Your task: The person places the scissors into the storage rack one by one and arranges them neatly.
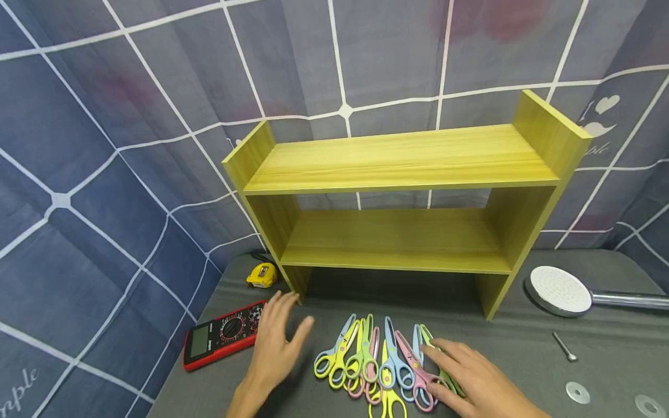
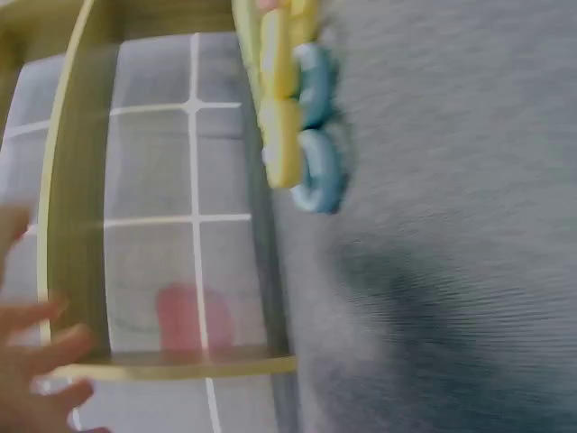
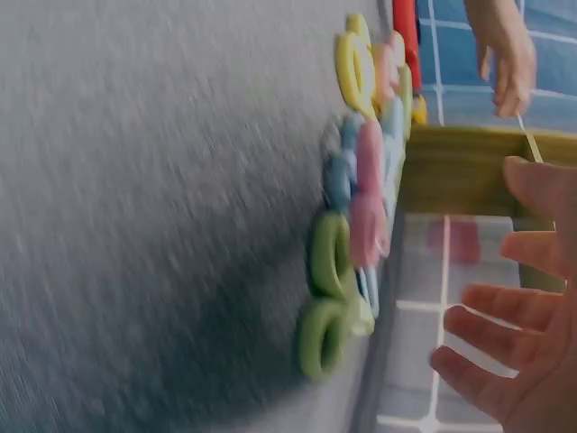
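Note:
Several scissors with blue, yellow, green and pink handles lie in an overlapping row on the grey cloth. Blue scissors (image 1: 387,342) and pink scissors (image 1: 413,355) are near the middle and right of the row. To its left, my left hand (image 1: 274,347) hovers with fingers loosely spread, holding nothing, partly in front of a red multimeter (image 1: 227,332). My right hand (image 1: 473,376) is over the right end, nearest the green scissors (image 3: 326,262). The right wrist view shows its fingers spread and apart from the handles. The left wrist view is blurred; yellow handles (image 2: 281,135) appear there.
A two-tier wooden shelf (image 1: 397,238) stands behind the scissors. A yellow tape measure (image 1: 262,275) sits by its left foot. On the right lie a shower head (image 1: 559,290), a bolt (image 1: 564,346) and two washers, one nearer (image 1: 569,386). Patterned curtain (image 1: 157,191) surrounds the surface.

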Action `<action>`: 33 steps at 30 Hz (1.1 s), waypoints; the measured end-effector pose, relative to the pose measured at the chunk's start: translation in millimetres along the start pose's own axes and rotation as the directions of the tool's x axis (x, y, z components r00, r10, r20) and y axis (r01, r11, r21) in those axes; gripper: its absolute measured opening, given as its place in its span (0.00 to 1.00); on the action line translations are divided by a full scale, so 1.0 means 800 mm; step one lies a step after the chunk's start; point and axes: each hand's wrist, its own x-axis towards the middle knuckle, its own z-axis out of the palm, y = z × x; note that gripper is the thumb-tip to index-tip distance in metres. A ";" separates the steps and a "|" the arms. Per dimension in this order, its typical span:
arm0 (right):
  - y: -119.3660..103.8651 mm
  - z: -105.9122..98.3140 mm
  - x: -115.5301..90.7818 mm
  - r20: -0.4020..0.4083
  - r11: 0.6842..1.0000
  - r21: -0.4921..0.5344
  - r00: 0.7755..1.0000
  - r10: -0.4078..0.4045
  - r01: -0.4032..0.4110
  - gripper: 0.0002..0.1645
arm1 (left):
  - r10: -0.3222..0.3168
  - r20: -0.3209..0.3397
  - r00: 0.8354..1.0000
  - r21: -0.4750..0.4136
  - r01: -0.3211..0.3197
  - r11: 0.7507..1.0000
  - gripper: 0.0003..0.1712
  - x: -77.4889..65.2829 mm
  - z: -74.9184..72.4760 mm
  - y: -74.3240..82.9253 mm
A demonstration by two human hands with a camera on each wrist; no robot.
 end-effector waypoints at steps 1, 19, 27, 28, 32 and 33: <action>-0.001 0.004 -0.001 0.018 1.000 0.014 1.000 -0.024 0.023 0.33 | -0.045 -0.076 0.996 -0.069 0.040 0.997 0.30 0.007 -0.002 -0.003; -0.008 0.043 -0.001 0.255 0.990 0.047 0.956 -0.144 0.137 0.22 | -0.301 0.058 0.952 -0.687 0.256 0.680 0.26 0.117 0.002 -0.026; -0.001 0.045 -0.004 0.126 0.977 0.037 0.969 -0.213 0.210 0.25 | -0.265 0.092 0.960 -0.715 0.249 0.653 0.27 0.114 0.003 -0.046; 0.000 0.045 -0.004 0.111 0.975 0.036 0.969 -0.221 0.218 0.27 | -0.262 0.091 0.961 -0.719 0.245 0.651 0.27 0.115 0.002 -0.047; 0.000 0.040 -0.003 0.106 0.974 0.068 0.969 -0.224 0.218 0.25 | -0.269 0.085 0.959 -0.717 0.246 0.653 0.26 0.115 0.002 -0.049; 0.000 0.037 -0.002 0.108 0.974 0.087 0.970 -0.220 0.211 0.24 | -0.268 0.083 0.960 -0.718 0.244 0.652 0.26 0.115 0.002 -0.050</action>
